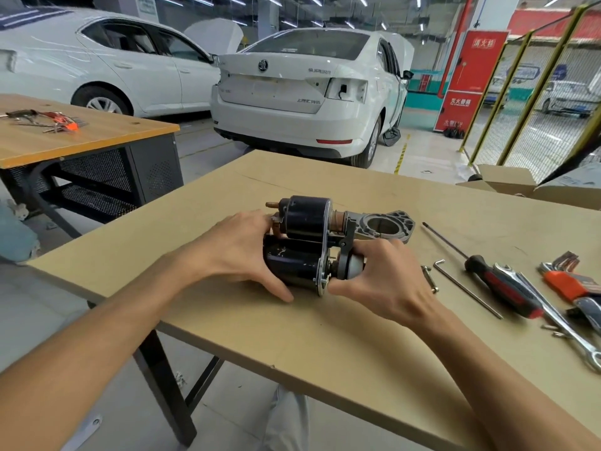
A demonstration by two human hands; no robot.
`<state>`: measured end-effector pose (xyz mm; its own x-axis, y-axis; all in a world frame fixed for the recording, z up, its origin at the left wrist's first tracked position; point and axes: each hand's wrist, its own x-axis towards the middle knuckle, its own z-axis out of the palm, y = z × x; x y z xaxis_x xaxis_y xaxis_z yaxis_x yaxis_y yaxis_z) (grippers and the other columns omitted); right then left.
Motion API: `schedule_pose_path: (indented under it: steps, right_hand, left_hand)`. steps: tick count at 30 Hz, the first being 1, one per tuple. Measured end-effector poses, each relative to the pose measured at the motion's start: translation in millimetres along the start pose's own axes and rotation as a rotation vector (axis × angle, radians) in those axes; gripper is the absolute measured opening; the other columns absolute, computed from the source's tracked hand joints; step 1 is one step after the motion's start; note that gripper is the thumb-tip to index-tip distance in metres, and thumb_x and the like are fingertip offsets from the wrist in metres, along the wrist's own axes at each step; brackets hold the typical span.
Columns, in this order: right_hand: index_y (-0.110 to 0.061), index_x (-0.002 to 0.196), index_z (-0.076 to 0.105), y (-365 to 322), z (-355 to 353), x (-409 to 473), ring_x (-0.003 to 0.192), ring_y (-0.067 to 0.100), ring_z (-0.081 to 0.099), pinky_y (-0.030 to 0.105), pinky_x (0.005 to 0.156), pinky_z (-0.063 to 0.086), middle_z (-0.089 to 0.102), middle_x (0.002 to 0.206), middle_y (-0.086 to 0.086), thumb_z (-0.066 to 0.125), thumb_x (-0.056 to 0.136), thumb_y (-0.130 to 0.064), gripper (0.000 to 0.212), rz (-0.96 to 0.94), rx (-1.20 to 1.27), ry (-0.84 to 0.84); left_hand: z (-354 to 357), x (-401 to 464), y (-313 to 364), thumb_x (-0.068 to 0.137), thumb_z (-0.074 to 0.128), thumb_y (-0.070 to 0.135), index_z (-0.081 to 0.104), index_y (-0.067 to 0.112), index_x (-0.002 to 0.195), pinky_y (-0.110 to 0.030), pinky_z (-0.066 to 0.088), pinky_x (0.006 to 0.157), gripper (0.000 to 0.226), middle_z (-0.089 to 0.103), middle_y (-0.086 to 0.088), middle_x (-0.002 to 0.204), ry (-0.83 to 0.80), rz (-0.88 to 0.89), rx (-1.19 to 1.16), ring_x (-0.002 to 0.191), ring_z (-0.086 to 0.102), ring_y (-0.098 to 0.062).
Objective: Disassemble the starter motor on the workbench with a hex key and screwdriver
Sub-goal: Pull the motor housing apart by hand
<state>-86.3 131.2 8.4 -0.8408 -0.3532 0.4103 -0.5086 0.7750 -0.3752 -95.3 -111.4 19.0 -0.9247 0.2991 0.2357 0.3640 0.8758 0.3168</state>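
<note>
A: Head view – where's the starter motor (pixel 305 245)?

B: On the bench (pixel 325 336), lying on its side, btwn both hands. Two black cylinders side by side, solenoid on the far side, motor body nearer. Grey nose housing (pixel 388 224) sticks out just beyond the right hand.

A: Left hand (pixel 242 252)?

B: Wrapped round the rear end of the black motor body. Thumb curls along the near side, down by the bench; fingers go over the far side near the terminal stud. Firm hold.

A: Right hand (pixel 379 281)?

B: Fingers curled over the grey drive-end part, thumb under it, tip just beside the metal flange plate. It's gripping that end of the motor.

A: Tools?

B: All to the right of the right hand, none touched. Small bolt-like piece (pixel 430 278) just beside the knuckles. Then an L-shaped hex key (pixel 468 289), then a screwdriver (pixel 487 275) w/ red & black handle, shaft pointing away. A chrome wrench (pixel 549 315) lies against that handle. Farthest right, a hex key set (pixel 566 281) in an orange holder.

A: Beyond the hands?

B: Cardboard box (pixel 507 183) at the far right bench corner, white car (pixel 305 92) behind. 2nd bench (pixel 81 138) far left w/ some tools on it.
</note>
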Motion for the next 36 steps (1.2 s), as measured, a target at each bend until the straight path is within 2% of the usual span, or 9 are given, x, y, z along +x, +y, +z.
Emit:
schedule_pose_path:
  steps: [3, 7, 11, 14, 19, 24, 29, 32, 36]
  right_hand:
    - [-0.021, 0.059, 0.050, -1, -2, 1, 0.054, 0.020, 0.048, 0.029, 0.051, 0.036, 0.049, 0.052, -0.004, 0.056, 0.051, -0.058, 0.038, -0.014, -0.025, -0.003]
    - [-0.026, 0.080, 0.060, -2, -7, 6, 0.067, 0.019, 0.061, 0.033, 0.064, 0.054, 0.065, 0.068, -0.006, 0.058, 0.050, -0.056, 0.042, -0.008, 0.082, -0.124]
    - [-0.040, 0.078, 0.065, -4, -12, 13, 0.053, 0.011, 0.063, 0.028, 0.052, 0.051, 0.067, 0.062, -0.008, 0.063, 0.058, -0.051, 0.023, 0.034, 0.256, -0.313]
    - [-0.044, 0.074, 0.063, -8, -12, 13, 0.056, 0.011, 0.060, 0.027, 0.054, 0.045, 0.064, 0.056, -0.009, 0.055, 0.054, -0.061, 0.028, 0.071, 0.251, -0.300]
    - [-0.029, 0.083, 0.064, -10, -9, 9, 0.079, 0.021, 0.068, 0.038, 0.076, 0.056, 0.070, 0.077, -0.005, 0.057, 0.054, -0.057, 0.040, 0.110, 0.169, -0.269]
    - [-0.020, 0.072, 0.067, -7, -11, 7, 0.058, 0.010, 0.063, 0.034, 0.061, 0.053, 0.067, 0.058, -0.005, 0.064, 0.050, -0.051, 0.038, 0.151, 0.311, -0.292]
    - [-0.014, 0.081, 0.072, -4, -14, 15, 0.056, 0.013, 0.060, 0.034, 0.054, 0.049, 0.066, 0.062, 0.003, 0.069, 0.056, -0.039, 0.035, 0.143, 0.376, -0.354]
    - [-0.019, 0.074, 0.068, -7, -12, 7, 0.062, 0.018, 0.066, 0.039, 0.064, 0.056, 0.069, 0.065, 0.000, 0.066, 0.054, -0.046, 0.034, 0.165, 0.309, -0.269]
    - [-0.025, 0.069, 0.061, -18, -9, -8, 0.056, 0.011, 0.059, 0.026, 0.048, 0.046, 0.063, 0.059, -0.006, 0.052, 0.050, -0.061, 0.042, 0.129, 0.072, -0.124]
  left_hand:
    - [-1, 0, -3, 0.035, 0.094, 0.056, 0.063, 0.039, 0.100, -0.005, 0.044, 0.077, 0.074, 0.067, 0.032, 0.098, -0.038, 0.018, -0.268, 0.093, 0.062, 0.010]
    - [6, -10, 0, 0.042, 0.093, 0.052, 0.060, 0.039, 0.097, -0.007, 0.045, 0.074, 0.065, 0.068, 0.026, 0.090, 0.107, 0.076, -0.224, 0.090, 0.061, 0.011]
    - [9, -17, 4, 0.047, 0.096, 0.043, 0.058, 0.036, 0.097, -0.008, 0.045, 0.070, 0.064, 0.066, 0.025, 0.086, 0.182, 0.117, -0.202, 0.085, 0.062, 0.008]
    - [10, -23, 7, 0.046, 0.095, 0.045, 0.052, 0.043, 0.094, -0.003, 0.042, 0.068, 0.065, 0.064, 0.030, 0.083, 0.202, 0.106, -0.214, 0.084, 0.061, 0.012]
    - [10, -25, 9, 0.042, 0.091, 0.056, 0.053, 0.045, 0.102, 0.001, 0.040, 0.074, 0.072, 0.066, 0.031, 0.092, 0.208, 0.071, -0.261, 0.093, 0.059, 0.016]
    - [8, -26, 9, 0.045, 0.091, 0.052, 0.056, 0.047, 0.101, -0.001, 0.040, 0.074, 0.066, 0.063, 0.039, 0.100, 0.173, 0.136, -0.291, 0.091, 0.062, 0.012]
    - [9, -28, 6, 0.046, 0.086, 0.058, 0.053, 0.045, 0.117, -0.006, 0.045, 0.083, 0.079, 0.063, 0.032, 0.112, 0.179, 0.174, -0.328, 0.098, 0.064, 0.007]
    - [9, -29, 7, 0.043, 0.084, 0.061, 0.051, 0.050, 0.111, 0.000, 0.040, 0.081, 0.077, 0.060, 0.044, 0.106, 0.213, 0.170, -0.307, 0.096, 0.061, 0.014]
    - [8, -30, 9, 0.041, 0.084, 0.064, 0.049, 0.060, 0.101, 0.004, 0.037, 0.075, 0.070, 0.056, 0.050, 0.100, 0.226, 0.163, -0.264, 0.091, 0.057, 0.022]
